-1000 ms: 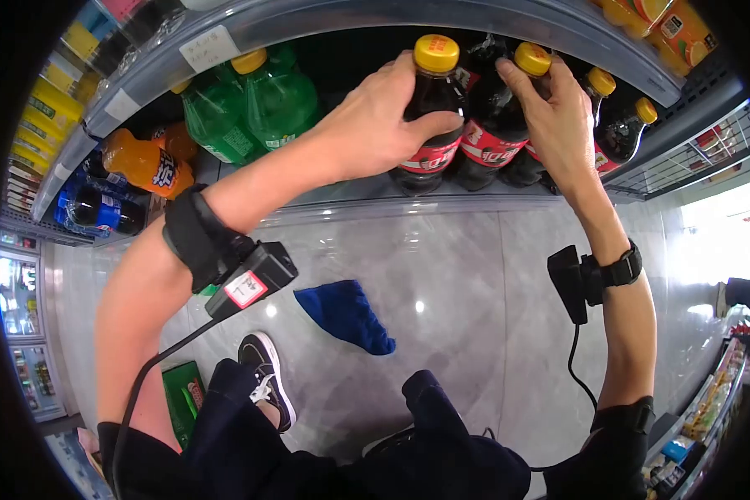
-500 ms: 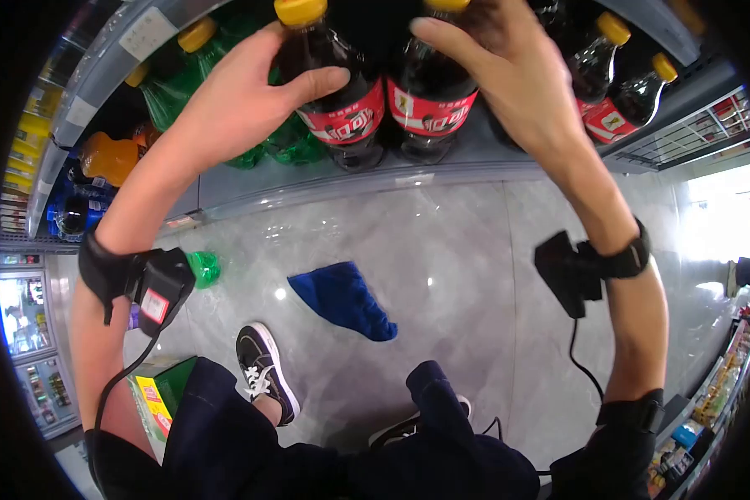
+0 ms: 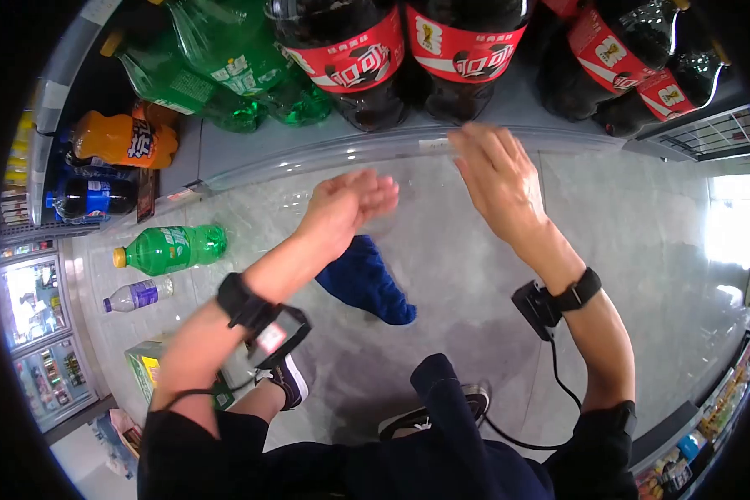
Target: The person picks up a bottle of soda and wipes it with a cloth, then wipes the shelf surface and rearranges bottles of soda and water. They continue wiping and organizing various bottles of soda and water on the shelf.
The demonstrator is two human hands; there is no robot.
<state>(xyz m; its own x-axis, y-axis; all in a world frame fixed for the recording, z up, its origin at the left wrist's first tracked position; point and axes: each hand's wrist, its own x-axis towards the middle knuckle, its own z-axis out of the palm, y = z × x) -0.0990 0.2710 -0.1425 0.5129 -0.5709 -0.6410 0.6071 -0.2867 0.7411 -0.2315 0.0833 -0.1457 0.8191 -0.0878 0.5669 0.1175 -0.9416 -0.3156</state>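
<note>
My left hand (image 3: 350,204) is in the air in front of the shelf, slightly blurred, its fingers stretched out and holding nothing. To its right, my right hand (image 3: 502,182) is also empty, with extended fingers close to the shelf's front edge (image 3: 308,157). Beyond them two large cola bottles with red labels, a left one (image 3: 354,62) and a right one (image 3: 467,52), stand side by side on the shelf; their caps are out of view. A dark blue cloth (image 3: 368,283) lies on the floor below my left hand.
Green soda bottles (image 3: 246,62) and more cola bottles (image 3: 612,54) flank the pair. An orange soda bottle (image 3: 125,140) is at the left. On the floor lie a green bottle (image 3: 171,250), a small clear bottle (image 3: 137,294) and a box (image 3: 146,362).
Both hands have let go of the two cola bottles and drawn back from the shelf toward me. The view has shifted, so the bottles appear higher and more of the left floor shows.
</note>
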